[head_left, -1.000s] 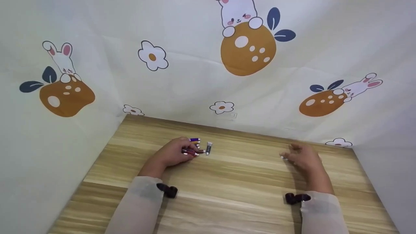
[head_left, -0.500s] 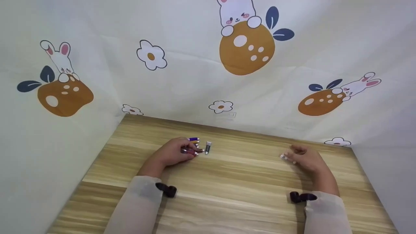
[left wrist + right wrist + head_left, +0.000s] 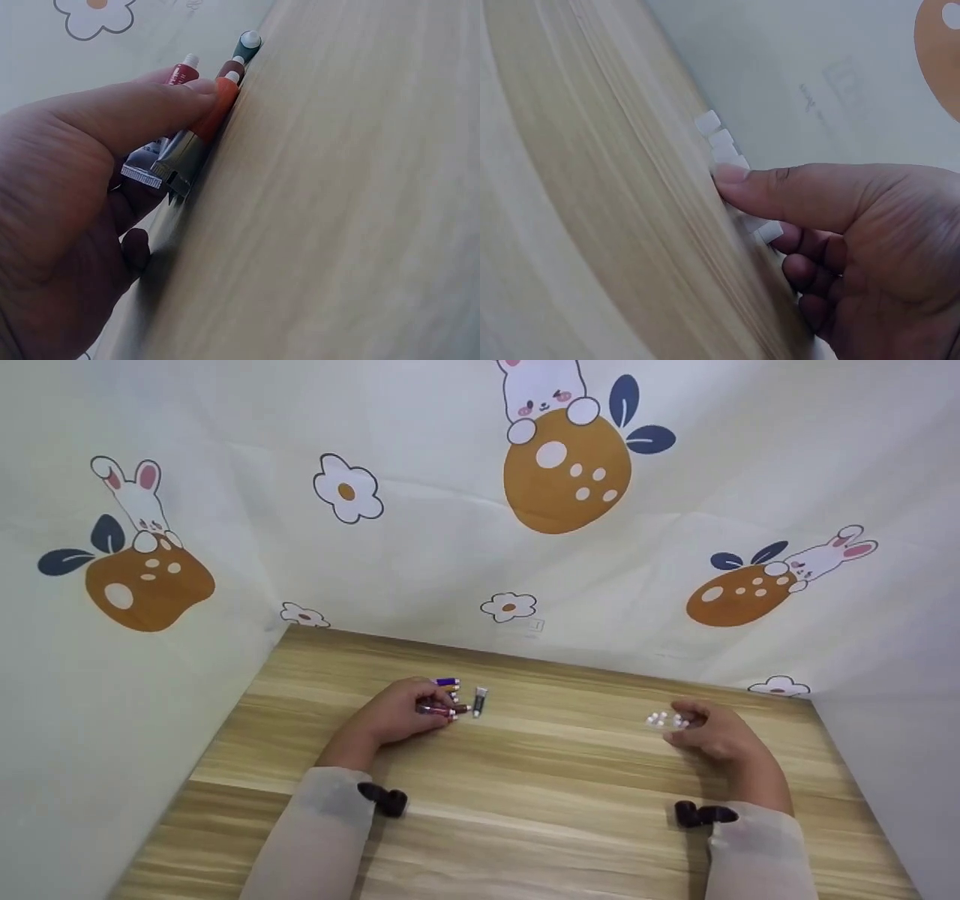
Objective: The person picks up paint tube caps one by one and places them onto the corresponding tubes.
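Observation:
Small paint tubes lie in a group at my left hand point(image 3: 397, 711). Its thumb and fingers pinch a red paint tube point(image 3: 182, 73). An orange-red tube point(image 3: 217, 105) with a silver crimped end lies at the thumb tip. Beyond are a brown tube point(image 3: 462, 709) and a dark green tube point(image 3: 480, 702). Purple point(image 3: 447, 682) and yellow point(image 3: 449, 688) ones show past the fingers. On the right, my right hand point(image 3: 716, 731) has thumb and forefinger spread around several small white pieces point(image 3: 657, 719) on the table, cap-like in shape; in the right wrist view the thumb tip covers some.
The wood-grain table point(image 3: 540, 810) meets a pale cloth wall point(image 3: 420, 555) printed with rabbits and flowers at the back and sides. Bare tabletop lies between the hands. A dark camera mount point(image 3: 386, 799) sits at the left wrist, another point(image 3: 705, 814) at the right.
My right hand has drawn back to the right and its thumb and forefinger have parted, showing more of the white pieces. The left hand stays almost still with the tube.

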The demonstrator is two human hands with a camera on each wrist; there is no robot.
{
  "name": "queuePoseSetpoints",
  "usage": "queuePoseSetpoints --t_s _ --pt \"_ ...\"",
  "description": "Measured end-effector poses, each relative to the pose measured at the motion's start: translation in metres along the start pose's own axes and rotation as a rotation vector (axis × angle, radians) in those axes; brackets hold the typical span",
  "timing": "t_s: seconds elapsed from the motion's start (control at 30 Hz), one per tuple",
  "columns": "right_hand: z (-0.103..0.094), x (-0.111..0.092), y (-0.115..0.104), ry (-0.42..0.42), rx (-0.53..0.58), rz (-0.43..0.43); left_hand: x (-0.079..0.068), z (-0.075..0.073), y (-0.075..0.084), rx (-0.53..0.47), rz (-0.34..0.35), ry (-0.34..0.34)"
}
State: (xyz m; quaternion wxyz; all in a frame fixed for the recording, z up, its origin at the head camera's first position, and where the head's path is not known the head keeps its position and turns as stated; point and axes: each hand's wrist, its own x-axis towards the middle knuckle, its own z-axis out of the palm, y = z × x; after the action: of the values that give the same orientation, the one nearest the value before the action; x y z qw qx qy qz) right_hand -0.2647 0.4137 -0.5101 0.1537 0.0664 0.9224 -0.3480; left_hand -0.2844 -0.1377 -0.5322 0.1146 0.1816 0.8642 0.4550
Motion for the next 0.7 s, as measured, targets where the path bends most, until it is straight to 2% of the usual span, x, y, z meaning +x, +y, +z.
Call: queuePoseSetpoints --t_s 0.3,0.7 --pt "-0.0096 -0.0013 0.0032 0.022 -0.042 0.01 0.0012 0.0009 -0.0009 0.025 -0.013 0.016" --pt "-0.0081 0.0011 0.0039 0.097 -0.08 0.008 0.0013 -0.0006 -0.0016 0.014 -0.024 0.033"
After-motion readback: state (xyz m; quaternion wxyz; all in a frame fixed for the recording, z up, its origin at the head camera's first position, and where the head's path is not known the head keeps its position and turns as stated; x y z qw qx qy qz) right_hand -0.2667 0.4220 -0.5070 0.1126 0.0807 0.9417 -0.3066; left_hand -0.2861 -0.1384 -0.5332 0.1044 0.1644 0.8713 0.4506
